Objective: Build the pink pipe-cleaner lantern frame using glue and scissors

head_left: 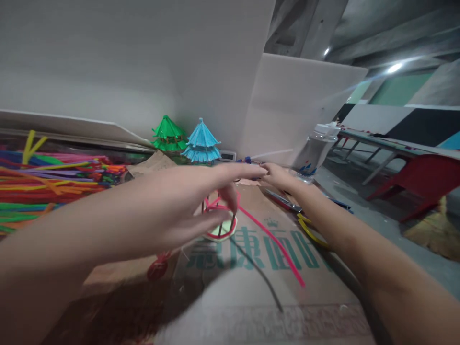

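My left hand (194,201) hovers over a small frame of brown posts on a round pale base (226,226) with a red rim; its fingers are apart and curved, and partly hide the frame. A pink pipe cleaner (271,235) runs from the top of the frame down to the right on the cardboard. My right hand (275,173) reaches forward near the back of the cardboard, by small dark blue items (247,160). Its fingertips are partly hidden behind my left fingers, and whether they hold anything is unclear.
Colourful pipe cleaners (53,184) lie at the left. Green (168,134) and blue (201,141) tiered paper-like roofs stand at the back. A clear bottle (316,148), pliers with yellow handles (312,232) and scissors-like tools (282,200) are at the right. White boards (305,105) stand behind.
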The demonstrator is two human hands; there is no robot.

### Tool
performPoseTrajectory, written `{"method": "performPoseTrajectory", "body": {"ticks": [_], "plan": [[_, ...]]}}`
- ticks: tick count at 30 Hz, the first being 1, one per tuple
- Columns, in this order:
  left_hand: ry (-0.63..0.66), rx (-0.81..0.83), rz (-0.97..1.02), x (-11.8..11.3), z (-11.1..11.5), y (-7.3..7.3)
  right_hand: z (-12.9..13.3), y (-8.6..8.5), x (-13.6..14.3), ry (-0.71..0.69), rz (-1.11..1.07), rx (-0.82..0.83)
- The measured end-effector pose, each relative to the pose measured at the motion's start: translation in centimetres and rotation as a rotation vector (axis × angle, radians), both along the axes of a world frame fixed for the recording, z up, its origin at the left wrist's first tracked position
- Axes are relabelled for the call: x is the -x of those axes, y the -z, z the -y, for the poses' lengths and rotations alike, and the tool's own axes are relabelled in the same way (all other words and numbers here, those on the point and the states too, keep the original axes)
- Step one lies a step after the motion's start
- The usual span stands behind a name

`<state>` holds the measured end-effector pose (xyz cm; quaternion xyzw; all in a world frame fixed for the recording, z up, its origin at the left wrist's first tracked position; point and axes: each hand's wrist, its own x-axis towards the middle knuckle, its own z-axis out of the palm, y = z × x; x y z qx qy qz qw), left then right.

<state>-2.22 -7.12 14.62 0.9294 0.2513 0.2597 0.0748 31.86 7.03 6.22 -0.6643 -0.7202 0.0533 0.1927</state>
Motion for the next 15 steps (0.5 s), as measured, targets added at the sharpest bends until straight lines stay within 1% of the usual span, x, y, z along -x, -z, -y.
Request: {"method": "performPoseTrajectory", "body": {"ticks": [3, 5, 7, 9, 11, 15], "plan": [[-0.063, 0.018, 0.081, -1.0, -1.1, 0.5, -1.3, 0.5, 0.8, -0.025, -0.082, 0.022], [-0.086, -0.001, 0.099, -1.5, -2.3, 0.8, -2.0, 0.9, 1.3, -0.036, -0.144, 0.047], [-0.105, -0.04, 0.048, -1.8, -3.6, 1.1, -2.6, 1.3, 1.9, -0.05, -0.21, 0.073], [-0.114, -0.102, -0.05, -1.9, -4.9, 1.7, -3.1, 1.8, 2.4, -0.069, -0.269, 0.086], [-0.093, -0.166, -0.131, -2.1, -5.9, 2.4, -3.6, 2.2, 2.8, -0.07, -0.301, 0.078], [-0.057, -0.21, -0.164, -2.6, -6.8, 3.8, -4.4, 2.7, 3.1, -0.022, -0.288, 0.048]]}}
